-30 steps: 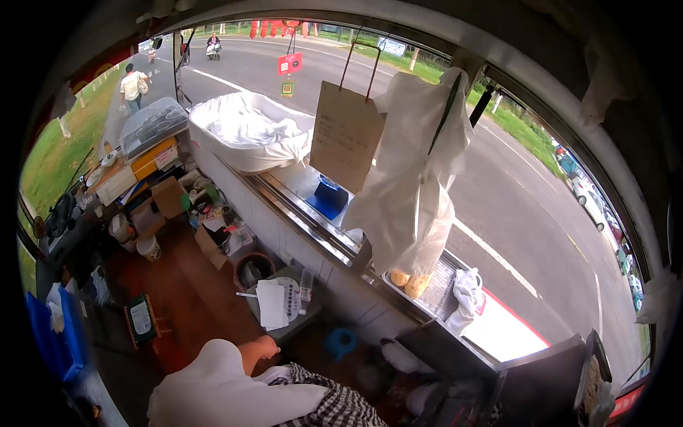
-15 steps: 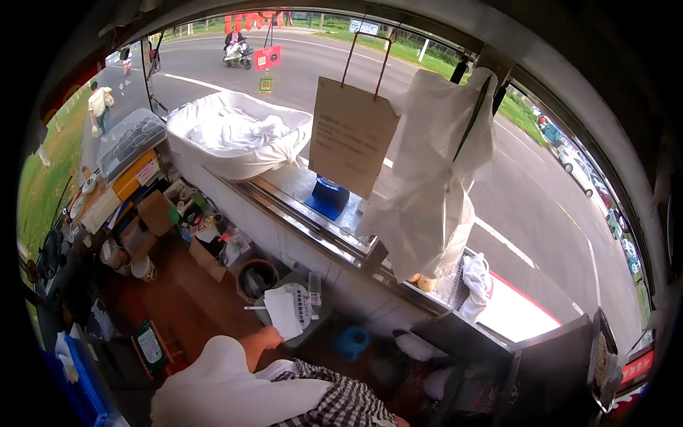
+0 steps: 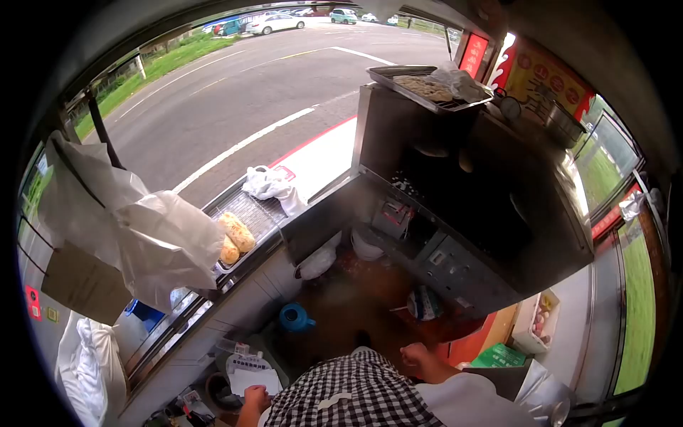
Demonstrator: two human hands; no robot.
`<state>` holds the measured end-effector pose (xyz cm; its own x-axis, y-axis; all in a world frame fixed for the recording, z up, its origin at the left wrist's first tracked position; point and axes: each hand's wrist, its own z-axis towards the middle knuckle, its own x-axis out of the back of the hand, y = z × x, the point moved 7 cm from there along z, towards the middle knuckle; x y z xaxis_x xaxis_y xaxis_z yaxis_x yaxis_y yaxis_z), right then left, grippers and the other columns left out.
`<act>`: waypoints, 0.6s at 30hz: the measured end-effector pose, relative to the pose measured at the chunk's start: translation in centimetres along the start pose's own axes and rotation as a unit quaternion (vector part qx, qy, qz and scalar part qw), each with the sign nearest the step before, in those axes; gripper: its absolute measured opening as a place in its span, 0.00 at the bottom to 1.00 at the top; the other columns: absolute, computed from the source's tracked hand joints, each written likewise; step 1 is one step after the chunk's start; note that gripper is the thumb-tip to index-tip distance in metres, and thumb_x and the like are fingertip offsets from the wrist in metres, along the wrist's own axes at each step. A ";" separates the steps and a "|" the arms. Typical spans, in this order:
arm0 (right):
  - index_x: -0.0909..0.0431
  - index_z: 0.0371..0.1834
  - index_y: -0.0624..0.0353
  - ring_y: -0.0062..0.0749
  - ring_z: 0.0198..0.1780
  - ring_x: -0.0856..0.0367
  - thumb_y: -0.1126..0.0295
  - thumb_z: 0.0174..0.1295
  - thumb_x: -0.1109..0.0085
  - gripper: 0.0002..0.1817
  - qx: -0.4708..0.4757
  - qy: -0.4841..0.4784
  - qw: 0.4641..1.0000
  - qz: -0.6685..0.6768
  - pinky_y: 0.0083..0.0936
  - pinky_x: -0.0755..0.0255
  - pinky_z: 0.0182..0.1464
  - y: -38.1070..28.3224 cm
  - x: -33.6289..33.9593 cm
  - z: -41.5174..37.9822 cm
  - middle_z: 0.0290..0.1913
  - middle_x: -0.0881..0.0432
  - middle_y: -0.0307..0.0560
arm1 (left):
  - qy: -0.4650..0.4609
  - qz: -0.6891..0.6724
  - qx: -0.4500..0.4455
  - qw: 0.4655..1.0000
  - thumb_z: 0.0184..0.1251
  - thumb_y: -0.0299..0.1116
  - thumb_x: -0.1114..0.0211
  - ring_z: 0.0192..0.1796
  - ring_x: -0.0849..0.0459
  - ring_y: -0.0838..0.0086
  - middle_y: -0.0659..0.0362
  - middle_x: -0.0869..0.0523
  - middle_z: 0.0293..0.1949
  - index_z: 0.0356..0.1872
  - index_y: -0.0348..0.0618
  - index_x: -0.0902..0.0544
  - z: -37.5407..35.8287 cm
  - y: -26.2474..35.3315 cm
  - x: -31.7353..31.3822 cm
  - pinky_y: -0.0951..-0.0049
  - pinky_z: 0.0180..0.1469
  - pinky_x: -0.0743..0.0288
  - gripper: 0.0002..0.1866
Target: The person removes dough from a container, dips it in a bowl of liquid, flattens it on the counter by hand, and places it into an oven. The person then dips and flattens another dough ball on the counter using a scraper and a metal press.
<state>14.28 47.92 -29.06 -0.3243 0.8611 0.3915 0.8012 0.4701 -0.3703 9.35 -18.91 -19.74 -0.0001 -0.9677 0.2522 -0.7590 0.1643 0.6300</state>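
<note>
Paper sheets [image 3: 252,381]: lying on the small grey-green table [image 3: 275,350] by the tiled wall, just beside the left hand [image 3: 253,398]. Expect low weight, easy bending and some slip between layers (sheet count not visible). Treat as prone to creasing and tearing. Take hold at the near edge, thumb above and fingers beneath; avoid pinching a single corner. Left hand: fingers loosely curled near the edge; contact or grip impossible to tell from here. Right hand [image 3: 421,358]: fingers curled in, well apart from the paper, nothing visible in grasp; full closure not determinable.

Behind the sheets: printed card [image 3: 247,361] and clear plastic container [image 3: 235,347], both close enough to catch during a lift. To the side: dark round bin [image 3: 220,389]. On the floor beyond the table: blue plastic jug [image 3: 294,317]. Between the hands: checked apron [image 3: 341,391], likely to limit a cross-body reach. Higher up, near the window: bread [image 3: 237,233] on a rack tray [image 3: 263,212].
</note>
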 end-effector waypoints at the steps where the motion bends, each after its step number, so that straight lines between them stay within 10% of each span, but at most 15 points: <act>1: 0.12 0.43 0.59 0.36 0.31 0.12 0.57 0.76 0.35 0.15 -0.001 0.010 1.000 0.026 0.36 0.19 0.28 2.6 -0.4 1.0 0.34 0.12 0.46 | -0.009 -0.015 -0.003 1.000 0.70 0.24 0.35 0.20 0.20 0.66 0.54 0.17 0.25 0.41 0.35 0.14 0.3 0.8 -0.2 0.66 0.18 0.31 0.04; 18: 0.13 0.40 0.58 0.27 0.31 0.13 0.58 0.76 0.36 0.14 -0.051 0.044 0.974 0.217 0.30 0.15 0.31 0.9 7.5 -3.4 0.34 0.13 0.40 | -0.057 0.053 -0.026 0.997 0.70 0.26 0.31 0.22 0.19 0.68 0.55 0.17 0.25 0.42 0.35 0.15 2.6 11.9 -12.5 0.68 0.23 0.26 0.05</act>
<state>14.29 54.12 -23.56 0.0957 0.9526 0.2888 0.9003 0.0409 -0.4334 -1.38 -5.39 -17.36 -0.1546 -0.9591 0.2371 -0.7155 0.2742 0.6425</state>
